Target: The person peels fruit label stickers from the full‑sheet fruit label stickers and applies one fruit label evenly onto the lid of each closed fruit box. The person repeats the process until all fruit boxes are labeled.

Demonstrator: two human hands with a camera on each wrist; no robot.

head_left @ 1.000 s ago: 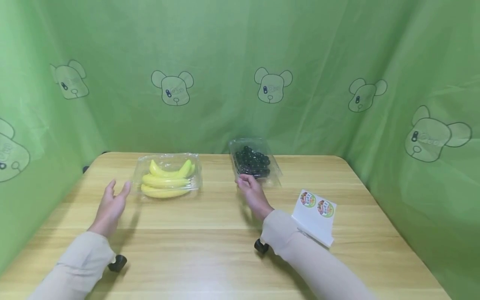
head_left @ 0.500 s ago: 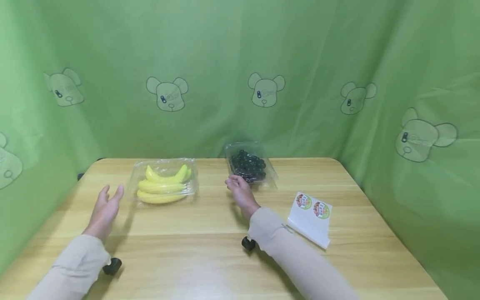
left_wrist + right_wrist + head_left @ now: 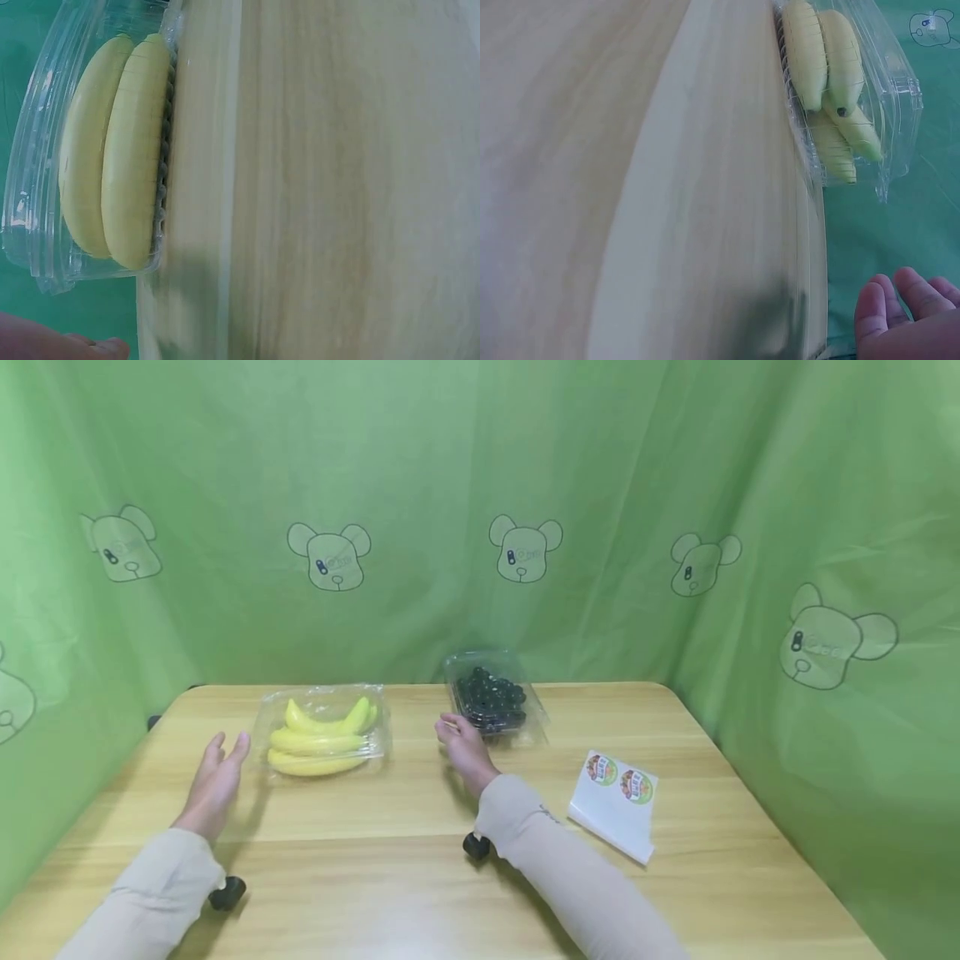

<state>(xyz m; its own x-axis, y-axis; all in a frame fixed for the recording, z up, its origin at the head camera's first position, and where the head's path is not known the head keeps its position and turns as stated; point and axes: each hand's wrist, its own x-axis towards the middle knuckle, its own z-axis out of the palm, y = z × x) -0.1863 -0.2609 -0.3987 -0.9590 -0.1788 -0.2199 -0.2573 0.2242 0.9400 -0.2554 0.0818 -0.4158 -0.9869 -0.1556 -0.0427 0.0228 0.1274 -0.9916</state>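
In the head view, several bananas (image 3: pixel 318 744) lie inside a clear plastic clamshell box (image 3: pixel 381 718) at the back left of the table. My left hand (image 3: pixel 216 787) hovers just left of that box, thumb and fingers spread, holding nothing. My right hand (image 3: pixel 467 755) is in front of a second clear box (image 3: pixel 536 718) with dark grapes (image 3: pixel 491 700), slightly to its left. Its fingers are loosely bent and nothing is in them. In the right wrist view, the right hand's fingers (image 3: pixel 870 309) are apart from the banana box.
A white sticker sheet (image 3: pixel 617 814) with two round fruit labels lies on the wooden table (image 3: pixel 360 885) at the right, one edge curled. Green curtain (image 3: pixel 420 527) with bear drawings encloses the back and sides.
My right hand has shifted left, away from the grape box's front towards the banana box. The left hand stays beside the banana box. The head view has tilted up and turned slightly right.
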